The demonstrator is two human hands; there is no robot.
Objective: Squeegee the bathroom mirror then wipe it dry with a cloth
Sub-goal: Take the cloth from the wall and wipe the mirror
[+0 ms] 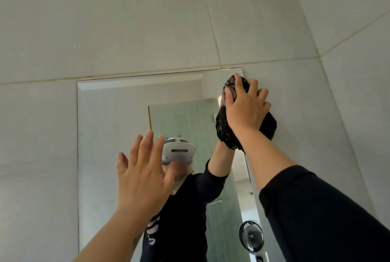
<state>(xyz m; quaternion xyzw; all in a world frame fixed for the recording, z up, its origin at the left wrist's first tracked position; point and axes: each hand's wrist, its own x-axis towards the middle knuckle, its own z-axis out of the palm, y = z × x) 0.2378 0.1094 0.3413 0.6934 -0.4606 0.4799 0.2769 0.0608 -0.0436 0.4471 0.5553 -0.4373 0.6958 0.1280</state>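
Note:
A tall frameless mirror (109, 135) hangs on the pale tiled wall. My right hand (245, 105) presses a bunched black cloth (269, 123) against the mirror's upper right corner, partly overlapping the edge onto the tile. My left hand (143, 175) is raised in front of the mirror's middle, palm toward the glass, fingers spread, holding nothing. Whether it touches the glass is unclear. No squeegee is in view.
Large grey wall tiles (147, 29) surround the mirror, and a side wall (358, 72) meets them at the right. The mirror reflects a person in a dark top with a headset, a frosted glass partition and a small black fan (251, 236).

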